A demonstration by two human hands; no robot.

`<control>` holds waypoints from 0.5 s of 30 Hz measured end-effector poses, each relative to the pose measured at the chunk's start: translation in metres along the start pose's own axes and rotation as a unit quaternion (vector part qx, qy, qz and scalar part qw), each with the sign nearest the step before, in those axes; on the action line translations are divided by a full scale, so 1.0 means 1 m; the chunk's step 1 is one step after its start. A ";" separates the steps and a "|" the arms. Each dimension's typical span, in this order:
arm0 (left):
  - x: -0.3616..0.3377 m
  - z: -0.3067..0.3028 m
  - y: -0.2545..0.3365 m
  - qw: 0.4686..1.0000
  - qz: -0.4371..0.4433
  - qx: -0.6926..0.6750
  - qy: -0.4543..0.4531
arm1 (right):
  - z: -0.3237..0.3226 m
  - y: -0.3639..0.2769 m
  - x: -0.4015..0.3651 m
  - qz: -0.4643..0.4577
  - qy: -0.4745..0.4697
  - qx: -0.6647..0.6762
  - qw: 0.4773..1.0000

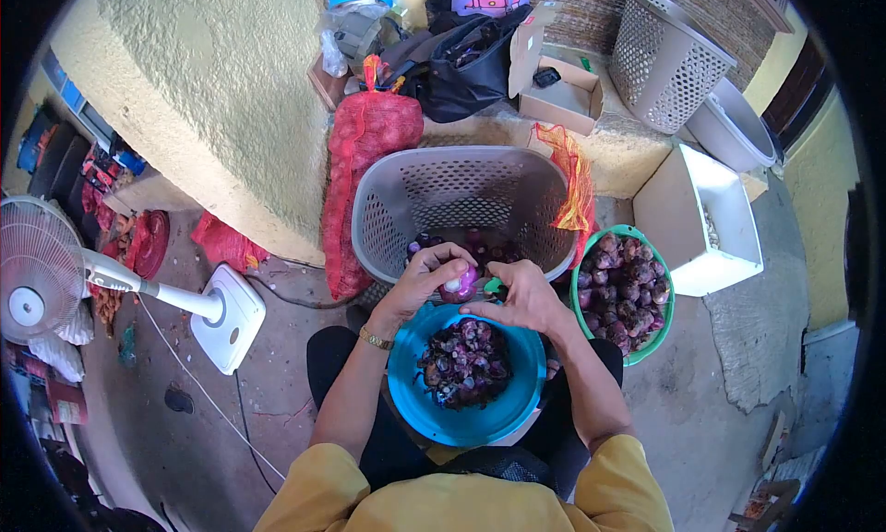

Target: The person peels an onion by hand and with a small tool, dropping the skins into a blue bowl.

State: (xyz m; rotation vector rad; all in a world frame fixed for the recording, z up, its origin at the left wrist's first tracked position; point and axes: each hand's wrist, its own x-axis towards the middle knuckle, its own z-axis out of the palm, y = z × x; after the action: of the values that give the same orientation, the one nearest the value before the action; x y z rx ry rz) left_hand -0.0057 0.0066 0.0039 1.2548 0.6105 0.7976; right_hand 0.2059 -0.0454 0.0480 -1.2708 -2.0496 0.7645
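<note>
My left hand [423, 281] is closed around a shiny purple-red onion [459, 286]. Close beside it, my right hand [524, 298] grips what looks like a small green-handled knife [496, 286]; its blade is mostly hidden. Both hands are above the near rim of a blue basin [402, 384], which holds a heap of onion skins and trimmings [466, 361]. Just beyond them stands a tall grey perforated basket [434, 167] with several onions at its bottom. To the right, a green basket [671, 297] is full of unpeeled red onions [623, 287].
A red mesh sack of onions [369, 140] leans left of the grey basket. A white fan [208, 306] stands at left, its cord trailing over the floor. At right are a white box [678, 223] and another perforated basket [660, 61]. A black bag [466, 71] lies behind.
</note>
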 end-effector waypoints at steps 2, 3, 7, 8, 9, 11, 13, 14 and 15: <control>0.000 -0.001 -0.001 1.000 0.000 -0.001 -0.004 | 0.000 -0.001 0.001 0.001 -0.004 0.000 1.000; 0.000 -0.001 -0.002 1.000 0.000 0.003 -0.004 | 0.000 -0.001 0.000 0.003 -0.008 -0.001 1.000; 0.000 -0.001 -0.002 1.000 -0.007 -0.006 -0.004 | 0.001 0.002 0.001 0.010 -0.027 -0.019 0.999; 0.000 -0.001 -0.002 1.000 -0.007 -0.006 -0.004 | 0.001 0.002 0.001 0.007 -0.029 -0.013 0.999; 0.000 -0.001 -0.002 1.000 -0.006 0.003 -0.007 | 0.001 0.001 0.001 0.005 -0.031 -0.007 0.999; 0.000 -0.001 -0.001 1.000 -0.005 0.012 -0.010 | 0.000 0.001 0.001 0.004 -0.030 -0.002 1.000; 0.000 0.000 0.000 1.000 -0.014 0.003 -0.009 | 0.000 0.001 0.001 0.003 -0.030 0.002 1.000; 0.000 0.000 0.000 1.000 -0.014 0.003 -0.009 | 0.000 0.001 0.001 0.006 -0.035 0.002 0.999; 0.000 -0.001 -0.001 1.000 -0.015 0.004 -0.011 | 0.000 0.001 0.001 0.009 -0.040 0.002 0.999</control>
State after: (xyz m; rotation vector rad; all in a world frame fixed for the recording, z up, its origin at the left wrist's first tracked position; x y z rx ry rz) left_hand -0.0060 0.0070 0.0032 1.2568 0.6137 0.7559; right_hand 0.2059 -0.0438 0.0473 -1.2776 -2.1018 0.8389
